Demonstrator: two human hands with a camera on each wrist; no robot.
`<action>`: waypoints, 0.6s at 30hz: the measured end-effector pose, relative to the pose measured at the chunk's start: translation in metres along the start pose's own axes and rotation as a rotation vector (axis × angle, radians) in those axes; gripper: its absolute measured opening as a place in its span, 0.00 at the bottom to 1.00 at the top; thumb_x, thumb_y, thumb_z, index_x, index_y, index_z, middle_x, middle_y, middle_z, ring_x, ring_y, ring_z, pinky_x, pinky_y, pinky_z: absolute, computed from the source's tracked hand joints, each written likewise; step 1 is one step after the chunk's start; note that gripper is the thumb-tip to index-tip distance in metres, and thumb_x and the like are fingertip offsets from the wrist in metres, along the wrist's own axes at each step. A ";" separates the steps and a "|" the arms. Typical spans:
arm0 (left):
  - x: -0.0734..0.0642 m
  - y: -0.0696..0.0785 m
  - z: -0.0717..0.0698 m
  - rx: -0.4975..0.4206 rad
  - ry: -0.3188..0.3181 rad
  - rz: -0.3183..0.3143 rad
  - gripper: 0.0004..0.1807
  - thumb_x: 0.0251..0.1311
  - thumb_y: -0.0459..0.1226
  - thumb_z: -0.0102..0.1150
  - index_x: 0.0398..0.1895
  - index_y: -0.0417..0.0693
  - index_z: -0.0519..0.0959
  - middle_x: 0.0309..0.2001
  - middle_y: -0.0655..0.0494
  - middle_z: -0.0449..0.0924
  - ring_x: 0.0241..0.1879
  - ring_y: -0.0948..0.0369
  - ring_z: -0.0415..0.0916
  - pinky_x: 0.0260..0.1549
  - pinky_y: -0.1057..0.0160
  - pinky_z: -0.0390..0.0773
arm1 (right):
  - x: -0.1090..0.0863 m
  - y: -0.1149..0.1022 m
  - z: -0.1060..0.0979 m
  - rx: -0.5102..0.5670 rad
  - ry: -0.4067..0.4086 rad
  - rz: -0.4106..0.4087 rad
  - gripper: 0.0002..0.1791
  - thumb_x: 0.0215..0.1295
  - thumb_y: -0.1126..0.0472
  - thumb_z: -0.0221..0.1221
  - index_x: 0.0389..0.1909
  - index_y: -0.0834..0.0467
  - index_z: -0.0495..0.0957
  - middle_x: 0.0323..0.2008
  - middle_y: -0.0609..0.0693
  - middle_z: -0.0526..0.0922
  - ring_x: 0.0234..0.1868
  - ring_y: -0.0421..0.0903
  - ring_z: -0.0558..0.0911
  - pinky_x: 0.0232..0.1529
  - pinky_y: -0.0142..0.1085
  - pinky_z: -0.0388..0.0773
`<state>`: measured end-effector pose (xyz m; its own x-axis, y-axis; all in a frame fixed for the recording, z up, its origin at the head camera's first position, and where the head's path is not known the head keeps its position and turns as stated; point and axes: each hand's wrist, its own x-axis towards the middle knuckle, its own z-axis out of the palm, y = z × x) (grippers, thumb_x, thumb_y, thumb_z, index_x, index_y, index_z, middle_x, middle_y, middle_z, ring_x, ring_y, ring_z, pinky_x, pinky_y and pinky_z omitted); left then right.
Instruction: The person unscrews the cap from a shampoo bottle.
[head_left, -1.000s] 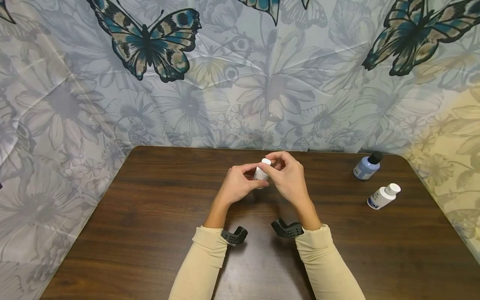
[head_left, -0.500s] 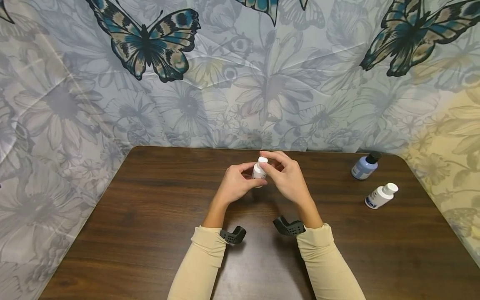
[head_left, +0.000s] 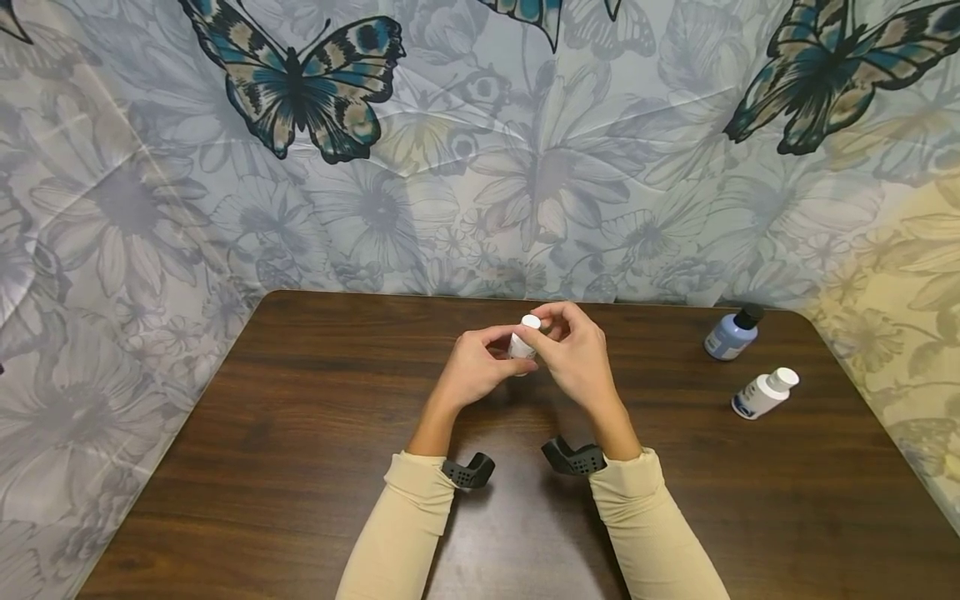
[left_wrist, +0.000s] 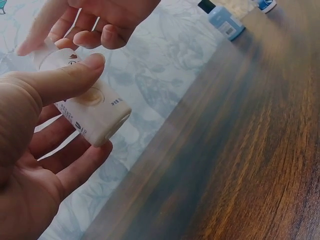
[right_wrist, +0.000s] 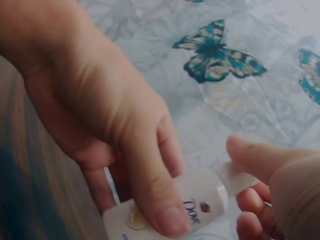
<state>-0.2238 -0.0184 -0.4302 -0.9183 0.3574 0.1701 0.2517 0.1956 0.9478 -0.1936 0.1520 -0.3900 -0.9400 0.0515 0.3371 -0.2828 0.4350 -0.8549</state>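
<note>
A small white Dove bottle is held above the table, tilted, between both hands. My left hand grips its body, with the thumb across the printed front and the fingers behind. My right hand pinches the white cap between thumb and fingers. The cap sits on the bottle's neck. In the left wrist view, the right fingers and thumb partly cover the cap. In the right wrist view, the bottle's lower end runs out of the frame.
A blue bottle with a black cap stands at the table's back right. Closer to me stands another white bottle. The dark wooden table meets a butterfly-patterned cloth behind it.
My right hand has turned slightly at the cap since half a second ago, and its wrist has shifted a little left. The left hand keeps its grip on the bottle.
</note>
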 end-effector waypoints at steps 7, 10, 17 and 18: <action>0.000 0.000 -0.001 0.004 -0.010 -0.011 0.26 0.52 0.38 0.79 0.56 0.48 0.85 0.49 0.48 0.88 0.43 0.56 0.89 0.42 0.63 0.87 | 0.000 0.001 -0.005 -0.028 -0.103 -0.036 0.15 0.68 0.55 0.67 0.54 0.52 0.85 0.41 0.52 0.80 0.34 0.43 0.75 0.33 0.28 0.72; -0.001 0.001 -0.001 0.019 -0.007 -0.014 0.25 0.52 0.38 0.79 0.56 0.48 0.85 0.49 0.49 0.88 0.43 0.57 0.89 0.43 0.63 0.87 | 0.001 0.001 -0.005 -0.015 -0.124 -0.050 0.15 0.70 0.56 0.65 0.55 0.52 0.84 0.42 0.52 0.81 0.34 0.43 0.74 0.34 0.29 0.72; 0.000 0.000 -0.001 0.010 -0.007 -0.011 0.27 0.52 0.40 0.79 0.56 0.48 0.85 0.50 0.48 0.88 0.44 0.57 0.89 0.43 0.64 0.87 | 0.000 0.000 -0.007 -0.017 -0.114 -0.042 0.19 0.69 0.55 0.66 0.59 0.52 0.82 0.46 0.53 0.81 0.36 0.44 0.75 0.34 0.29 0.72; 0.000 0.000 -0.001 0.009 -0.005 -0.008 0.27 0.52 0.40 0.79 0.57 0.48 0.85 0.50 0.48 0.88 0.44 0.57 0.89 0.43 0.63 0.87 | 0.000 -0.001 -0.007 -0.024 -0.108 -0.033 0.20 0.69 0.54 0.66 0.60 0.52 0.82 0.48 0.53 0.81 0.36 0.44 0.75 0.35 0.28 0.72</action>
<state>-0.2241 -0.0195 -0.4299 -0.9188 0.3602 0.1614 0.2472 0.2065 0.9467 -0.1918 0.1580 -0.3865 -0.9456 -0.0597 0.3199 -0.3109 0.4562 -0.8338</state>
